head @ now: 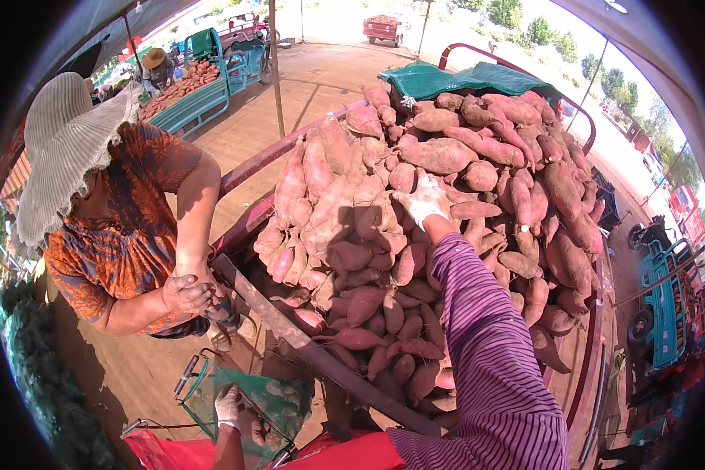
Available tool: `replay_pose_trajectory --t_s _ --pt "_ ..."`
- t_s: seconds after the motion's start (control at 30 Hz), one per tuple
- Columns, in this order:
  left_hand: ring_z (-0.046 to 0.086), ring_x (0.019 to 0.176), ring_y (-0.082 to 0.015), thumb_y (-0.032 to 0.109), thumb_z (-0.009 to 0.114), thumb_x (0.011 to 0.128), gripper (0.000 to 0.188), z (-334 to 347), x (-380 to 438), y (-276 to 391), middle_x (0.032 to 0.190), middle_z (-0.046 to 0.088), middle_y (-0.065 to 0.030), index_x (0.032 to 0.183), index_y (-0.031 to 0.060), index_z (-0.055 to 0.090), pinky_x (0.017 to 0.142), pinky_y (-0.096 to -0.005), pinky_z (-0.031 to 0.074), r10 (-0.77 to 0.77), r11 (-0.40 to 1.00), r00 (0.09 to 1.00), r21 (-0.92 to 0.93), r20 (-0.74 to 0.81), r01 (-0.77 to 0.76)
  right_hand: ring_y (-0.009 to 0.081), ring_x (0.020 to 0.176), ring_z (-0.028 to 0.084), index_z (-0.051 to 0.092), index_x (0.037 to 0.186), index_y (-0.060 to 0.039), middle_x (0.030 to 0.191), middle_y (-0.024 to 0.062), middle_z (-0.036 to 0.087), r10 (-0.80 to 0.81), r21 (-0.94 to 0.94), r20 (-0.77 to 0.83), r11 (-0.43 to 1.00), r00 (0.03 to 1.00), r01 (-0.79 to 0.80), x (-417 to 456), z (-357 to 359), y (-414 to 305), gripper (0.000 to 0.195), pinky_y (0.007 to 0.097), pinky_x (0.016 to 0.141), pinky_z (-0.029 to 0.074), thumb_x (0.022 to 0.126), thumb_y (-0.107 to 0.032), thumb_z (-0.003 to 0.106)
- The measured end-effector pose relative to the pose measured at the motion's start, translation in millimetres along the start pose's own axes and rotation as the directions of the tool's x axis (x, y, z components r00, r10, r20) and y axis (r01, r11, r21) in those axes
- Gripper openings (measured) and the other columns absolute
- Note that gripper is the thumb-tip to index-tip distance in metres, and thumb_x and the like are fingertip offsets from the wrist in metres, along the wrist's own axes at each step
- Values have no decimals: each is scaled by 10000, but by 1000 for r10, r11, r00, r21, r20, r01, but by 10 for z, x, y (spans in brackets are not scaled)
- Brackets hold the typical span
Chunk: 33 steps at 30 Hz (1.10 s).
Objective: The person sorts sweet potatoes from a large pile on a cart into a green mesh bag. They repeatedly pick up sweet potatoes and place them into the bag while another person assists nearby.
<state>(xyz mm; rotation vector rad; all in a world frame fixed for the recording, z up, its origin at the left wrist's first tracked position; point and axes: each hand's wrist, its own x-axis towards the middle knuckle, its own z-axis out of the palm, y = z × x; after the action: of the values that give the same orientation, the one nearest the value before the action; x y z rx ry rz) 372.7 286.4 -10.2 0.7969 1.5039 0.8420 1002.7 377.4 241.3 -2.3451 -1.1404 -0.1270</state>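
A large heap of reddish sweet potatoes (358, 305) fills the bed of a cart with dark red rails. My right hand (424, 198), in a white glove below a purple striped sleeve, reaches out onto the top of the heap and touches sweet potatoes there; whether its fingers grip one is hidden. Lower left, my left hand (229, 405), in a pale glove, is over a green mesh bag (288, 405) held on a metal frame. Several sweet potatoes lie inside the bag, and some are close beside this hand. Its fingertips are not clear enough to show a hold.
A dark metal bar (323, 358) crosses the cart's near edge. At the left stands a person (135, 235) in a wide hat, hands clasped. A red cart rail (252, 223) runs along the far left side; a green cover (464, 79) lies at the cart's front. Blue carts stand farther off.
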Motion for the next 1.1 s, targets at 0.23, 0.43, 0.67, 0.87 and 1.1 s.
replay_pose_trajectory --t_s 0.23,0.43,0.67,0.87,1.1 --pt "653 1036 -134 98 682 987 318 2049 -521 1471 1191 704 -73 1282 -21 665 931 -281 528 459 876 810 -336 365 -345 373 1349 538 424 1536 -32 1507 243 508 -66 73 123 996 990 57 264 317 385 942 426 1115 435 817 -537 764" --pt "532 1335 -295 339 545 1076 578 3411 -765 1832 1505 504 -136 1540 32 389 1108 -422 462 392 801 462 -542 796 255 367 1304 581 399 1559 -39 1485 254 525 -335 532 422 844 843 69 -399 -388 193 986 410 1084 457 823 -576 776" --pt "541 1321 -289 545 752 865 783 3606 -447 1339 1430 568 -97 1485 154 476 1128 -563 425 -61 581 503 -379 862 720 326 1315 519 609 1355 -137 1302 125 621 -776 -420 140 516 615 747 579 -620 272 591 520 1082 411 814 -335 741" --pt "569 1301 -254 244 791 833 782 3026 -677 1530 1408 587 -91 1504 50 440 1141 -412 435 40 767 474 -331 879 549 367 1071 658 697 1138 -112 1101 161 704 -712 -538 300 424 635 729 1156 -272 400 273 468 941 501 884 -103 598" --pt "575 1291 -247 211 813 805 791 1916 -848 1437 1384 603 -76 1490 47 454 1119 -400 448 143 884 668 -397 730 245 350 1168 637 560 1432 -56 1235 208 681 -559 -194 185 785 808 588 113 -482 -172 815 466 985 477 729 -379 819"
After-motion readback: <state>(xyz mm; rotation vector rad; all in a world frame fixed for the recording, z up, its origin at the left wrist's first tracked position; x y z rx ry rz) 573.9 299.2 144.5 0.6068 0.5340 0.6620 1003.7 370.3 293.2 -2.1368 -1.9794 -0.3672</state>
